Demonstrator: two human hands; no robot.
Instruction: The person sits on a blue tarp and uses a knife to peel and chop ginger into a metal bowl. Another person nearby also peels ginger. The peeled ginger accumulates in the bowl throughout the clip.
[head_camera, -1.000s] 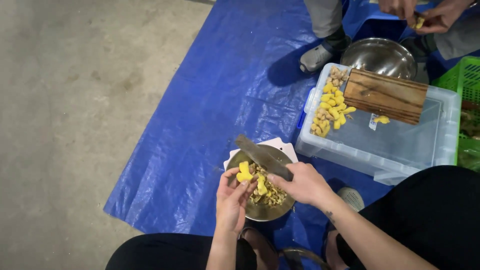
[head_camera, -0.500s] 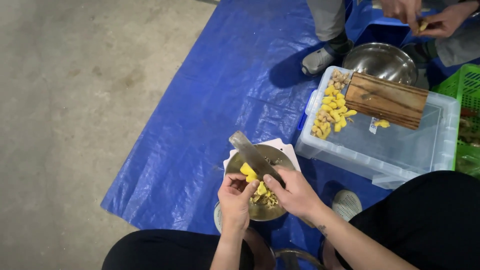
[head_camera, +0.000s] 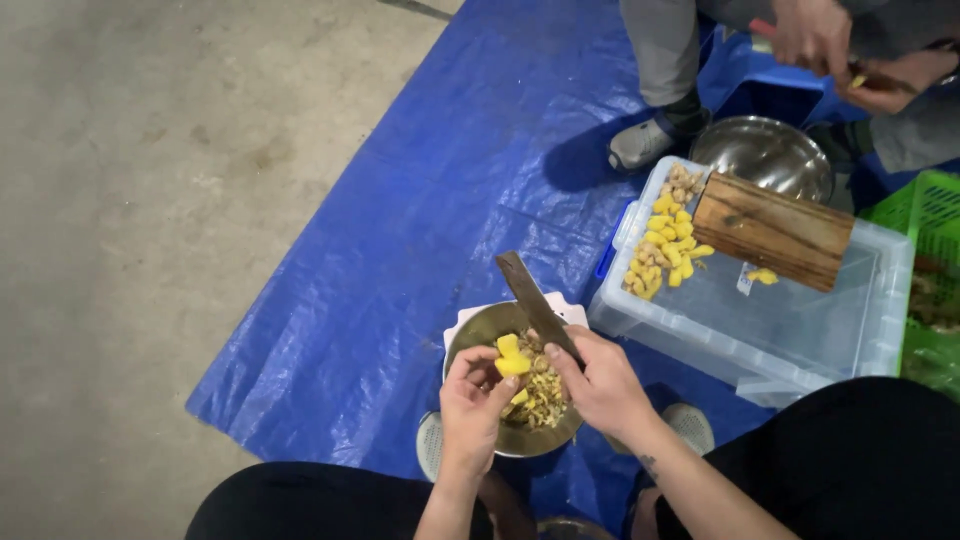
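My left hand (head_camera: 472, 408) pinches a yellow peeled ginger piece (head_camera: 511, 356) over a metal bowl (head_camera: 478, 333) that holds brownish peel scraps (head_camera: 543, 392). My right hand (head_camera: 604, 386) grips the handle of a broad knife (head_camera: 533, 300), whose dark blade points up and left, away from me, with its lower edge close beside the ginger. The bowl sits on a white tray (head_camera: 572, 308) between my knees on the blue tarp (head_camera: 440, 170).
A clear plastic box (head_camera: 800, 340) at right carries a wooden board (head_camera: 772, 231) and a heap of yellow ginger pieces (head_camera: 666, 252). Behind it lies a large steel bowl (head_camera: 765, 155). Another person's hands (head_camera: 812, 37) work at top right. A green crate (head_camera: 930, 220) stands far right.
The knife has tilted from lying across the bowl to pointing up and left. My hands have drawn closer together over the bowl, and the view has shifted slightly.
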